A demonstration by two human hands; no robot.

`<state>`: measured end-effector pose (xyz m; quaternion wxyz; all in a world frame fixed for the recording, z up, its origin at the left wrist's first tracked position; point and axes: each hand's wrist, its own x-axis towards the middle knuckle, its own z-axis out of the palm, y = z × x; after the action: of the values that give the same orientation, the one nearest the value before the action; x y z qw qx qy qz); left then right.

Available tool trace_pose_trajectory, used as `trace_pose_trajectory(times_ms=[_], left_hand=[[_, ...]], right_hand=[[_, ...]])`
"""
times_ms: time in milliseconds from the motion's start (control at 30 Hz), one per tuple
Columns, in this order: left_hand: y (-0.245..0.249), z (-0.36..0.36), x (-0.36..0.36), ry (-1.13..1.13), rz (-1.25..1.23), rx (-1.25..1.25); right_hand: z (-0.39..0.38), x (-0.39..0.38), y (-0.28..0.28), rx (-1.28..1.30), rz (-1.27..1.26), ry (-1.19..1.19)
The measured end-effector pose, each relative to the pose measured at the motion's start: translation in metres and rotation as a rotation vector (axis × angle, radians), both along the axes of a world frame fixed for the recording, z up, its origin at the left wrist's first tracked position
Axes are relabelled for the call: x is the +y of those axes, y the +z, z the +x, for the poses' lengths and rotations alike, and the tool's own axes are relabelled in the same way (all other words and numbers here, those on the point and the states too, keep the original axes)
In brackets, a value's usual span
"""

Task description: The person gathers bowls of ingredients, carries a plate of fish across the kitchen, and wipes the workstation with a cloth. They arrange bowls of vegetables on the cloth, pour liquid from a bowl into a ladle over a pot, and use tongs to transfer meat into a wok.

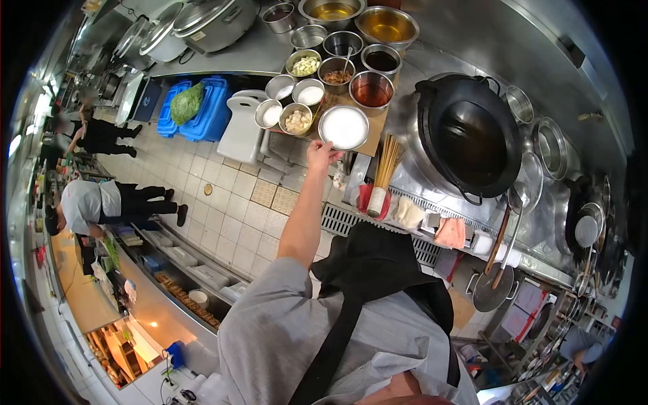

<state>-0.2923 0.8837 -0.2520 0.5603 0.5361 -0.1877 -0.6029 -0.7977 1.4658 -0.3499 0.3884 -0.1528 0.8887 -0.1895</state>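
Note:
My left hand (322,155) reaches forward and pinches the near rim of a round metal bowl (366,135) filled with something white. The bowl is at the front of a cluster of metal containers, next to a bowl of reddish liquid (372,101) and a container of pale chopped pieces (297,121). Just right of it, a bamboo wok brush (387,162) stands with its handle toward me. A large black wok (496,158) sits on the stove further right. My right hand is out of view.
Folded cloths (409,212) lie along the stove's front edge. A ladle (515,199) and a strainer (533,182) rest right of the wok. Blue bins (209,111) with a green bag (187,104) stand left. A person in a white top (91,206) bends over the far counter.

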Motion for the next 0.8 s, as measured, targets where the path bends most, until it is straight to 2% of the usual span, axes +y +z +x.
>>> trace_pose_trajectory(times_ms=[300,400,500,567,800], left_hand=[[0.004,-0.018,-0.007,0.076,0.029,0.047],[0.003,-0.02,-0.011,0.102,0.061,0.058],[0.004,-0.019,-0.01,0.093,0.063,0.061],[0.005,-0.016,-0.012,0.083,0.061,0.058],[0.009,-0.015,-0.01,0.059,0.07,0.033]], right_hand=[[0.007,-0.006,-0.046,-0.171,-0.133,-0.083],[0.013,-0.012,-0.054,-0.246,-0.057,-0.085],[0.012,0.004,-0.092,-0.422,-0.205,-0.278],[0.009,0.01,-0.1,-0.437,-0.213,-0.283],[0.018,0.008,-0.081,-0.419,-0.207,-0.293]])
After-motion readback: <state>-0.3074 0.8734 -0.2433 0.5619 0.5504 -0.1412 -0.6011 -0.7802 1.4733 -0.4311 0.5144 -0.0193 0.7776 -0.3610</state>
